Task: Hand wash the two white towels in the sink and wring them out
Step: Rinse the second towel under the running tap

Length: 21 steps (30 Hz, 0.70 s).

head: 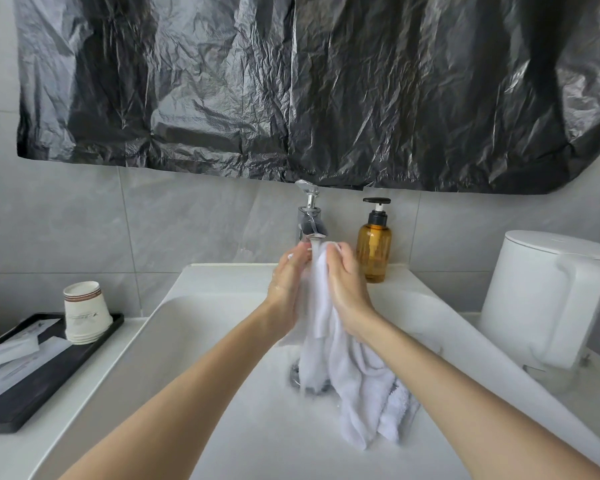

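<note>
We judge the washing to be in its early or middle stretch: the stream from the chrome tap [310, 221] at the centre of the frame falls on the top of a white cloth towel [317, 306], which the left hand [290, 282] and the right hand [347, 289] grasp between them, fingers curled round its bunched upper edge just under the spout. The towel hangs down into the white ceramic sink [222, 341] and runs into a wet white heap of cloth [371, 407] on the basin floor, lower centre, lying over the drain. A coarser fold at the heap's right side suggests the second towel, though we cannot tell for certain. Nothing looks wrung yet, so rinsing, rubbing and wringing both pieces seem left to do. We see no standing water in the sink. On the table at the left of the frame a black rectangular tray [32, 393] carries a stack of white paper cups [85, 313] and some wrapped packets. The amber pump bottle [374, 251] right of the tap looks mostly full.
</note>
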Available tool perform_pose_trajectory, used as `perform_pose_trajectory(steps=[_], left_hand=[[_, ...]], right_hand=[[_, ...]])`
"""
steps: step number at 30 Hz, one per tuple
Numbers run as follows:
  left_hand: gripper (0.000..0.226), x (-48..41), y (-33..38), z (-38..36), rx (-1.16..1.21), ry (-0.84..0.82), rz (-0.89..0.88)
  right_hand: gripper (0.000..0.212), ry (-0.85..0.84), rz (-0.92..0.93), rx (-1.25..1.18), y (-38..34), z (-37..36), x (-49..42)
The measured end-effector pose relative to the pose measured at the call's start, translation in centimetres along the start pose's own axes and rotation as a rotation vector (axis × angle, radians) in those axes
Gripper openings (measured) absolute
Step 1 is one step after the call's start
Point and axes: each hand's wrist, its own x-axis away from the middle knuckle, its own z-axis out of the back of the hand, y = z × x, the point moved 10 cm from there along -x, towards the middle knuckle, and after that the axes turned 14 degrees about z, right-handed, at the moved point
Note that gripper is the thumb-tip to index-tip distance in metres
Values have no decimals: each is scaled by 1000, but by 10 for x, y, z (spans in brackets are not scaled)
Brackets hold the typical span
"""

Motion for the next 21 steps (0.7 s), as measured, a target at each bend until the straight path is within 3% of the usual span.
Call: perform_pose_trajectory(steps=[3, 5, 12, 15, 18, 21], left_hand=[[25, 4, -3, -1, -121, 106, -44], [19, 10, -1, -3, -229, 165, -107], [25, 7, 17, 9, -378, 271, -178], [29, 10, 27, 28, -320, 296, -139], [55, 16, 44, 45, -177, 281, -140], [28, 21, 61, 59, -224, 316, -182]], right_hand=[[26, -3, 84, 148, -7, -2, 2], [26, -10, 124, 249, -8, -4, 2], [24, -103, 192, 320, -25, -9, -3], [27, -174, 259, 521, -25, -1, -8], [41, -288, 217, 567, -1, 6, -19], [46, -392, 185, 387, 8, 2, -21]])
